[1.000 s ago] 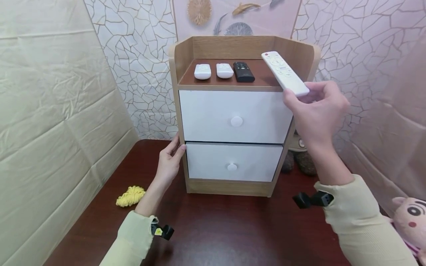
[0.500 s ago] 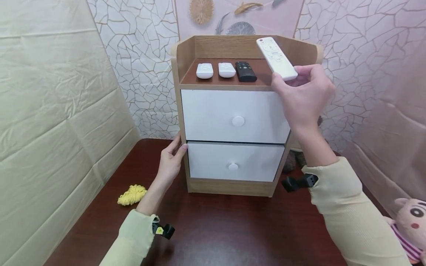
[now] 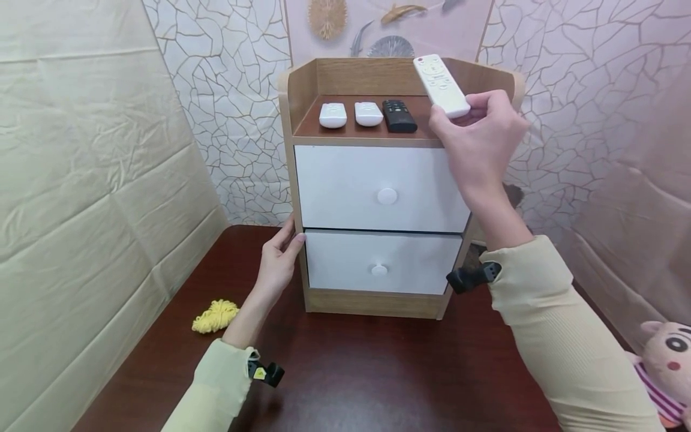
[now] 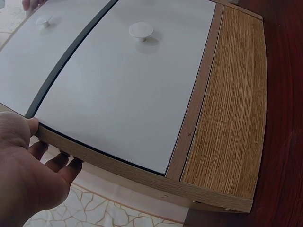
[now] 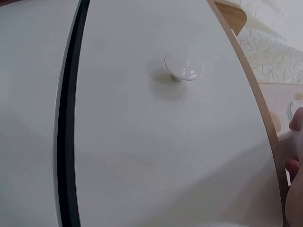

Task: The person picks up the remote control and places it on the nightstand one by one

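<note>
A small wooden nightstand [image 3: 318,78] with two white drawers stands on a dark red table [image 3: 345,372]. Its top shelf holds two short white remotes [image 3: 333,114] [image 3: 369,113] and a black remote [image 3: 399,116]. My right hand [image 3: 456,114] pinches a long white remote [image 3: 441,86] by its near end, tilted above the shelf's right part. My left hand [image 3: 291,234] rests on the nightstand's left side with straight fingers; in the left wrist view the left hand [image 4: 42,146] has its thumb at the front edge. Both drawers are closed, and the upper knob [image 5: 183,67] fills the right wrist view.
A yellow yarn bundle [image 3: 215,315] lies on the table left of the nightstand. A pink plush toy [image 3: 666,360] sits at the far right edge. A brown plush thing [image 3: 513,195] shows behind the nightstand's right side. Cloth walls close in on the left and right.
My right hand has carried the long white remote up and to the left, from beside the nightstand's right edge to above its top shelf. My left hand has stayed put.
</note>
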Available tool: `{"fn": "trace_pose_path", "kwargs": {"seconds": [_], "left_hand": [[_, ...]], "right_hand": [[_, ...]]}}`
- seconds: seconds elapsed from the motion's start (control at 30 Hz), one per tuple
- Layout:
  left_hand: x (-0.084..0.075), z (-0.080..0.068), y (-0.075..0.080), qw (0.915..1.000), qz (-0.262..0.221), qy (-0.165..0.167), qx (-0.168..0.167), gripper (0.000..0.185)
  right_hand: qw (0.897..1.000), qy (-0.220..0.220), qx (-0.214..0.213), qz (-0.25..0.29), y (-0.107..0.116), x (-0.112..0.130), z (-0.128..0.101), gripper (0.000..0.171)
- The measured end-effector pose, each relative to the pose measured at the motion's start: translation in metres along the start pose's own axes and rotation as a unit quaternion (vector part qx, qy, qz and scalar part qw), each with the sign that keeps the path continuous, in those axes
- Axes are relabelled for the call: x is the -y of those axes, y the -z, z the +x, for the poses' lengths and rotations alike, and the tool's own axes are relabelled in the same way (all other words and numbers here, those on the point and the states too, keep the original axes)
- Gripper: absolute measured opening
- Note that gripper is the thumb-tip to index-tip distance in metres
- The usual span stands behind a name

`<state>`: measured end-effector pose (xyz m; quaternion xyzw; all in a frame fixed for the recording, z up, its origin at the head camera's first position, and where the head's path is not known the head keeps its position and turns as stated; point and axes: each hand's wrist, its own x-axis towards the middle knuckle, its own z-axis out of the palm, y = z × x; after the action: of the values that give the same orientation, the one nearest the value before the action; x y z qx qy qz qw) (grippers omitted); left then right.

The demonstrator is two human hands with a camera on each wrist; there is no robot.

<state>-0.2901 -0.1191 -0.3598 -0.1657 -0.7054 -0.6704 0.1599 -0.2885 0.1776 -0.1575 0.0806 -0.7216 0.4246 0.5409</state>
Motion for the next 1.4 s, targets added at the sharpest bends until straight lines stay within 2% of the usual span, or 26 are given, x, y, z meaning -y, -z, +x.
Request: {"fn": "trace_pose_path", "kwargs": {"seconds": [0.4, 1.17, 1.4], "left_hand": [[0.000, -0.002, -0.001, 1.0000, -0.002, 0.008, -0.002, 0.058], [-0.002, -0.001, -0.002, 1.0000, -0.005, 0.006, -0.004, 0.059], [-0.002, -0.002, -0.002, 0.9999, -0.002, 0.010, -0.006, 0.059]], "right_hand": [[0.996, -0.013, 0.028, -0.079, -0.005, 0.000, -0.002, 0.039], [0.991, -0.020, 0.049, -0.120, -0.005, 0.004, -0.003, 0.040], [0.982, -0.048, 0.103, -0.150, -0.003, 0.010, 0.001, 0.044]]}}
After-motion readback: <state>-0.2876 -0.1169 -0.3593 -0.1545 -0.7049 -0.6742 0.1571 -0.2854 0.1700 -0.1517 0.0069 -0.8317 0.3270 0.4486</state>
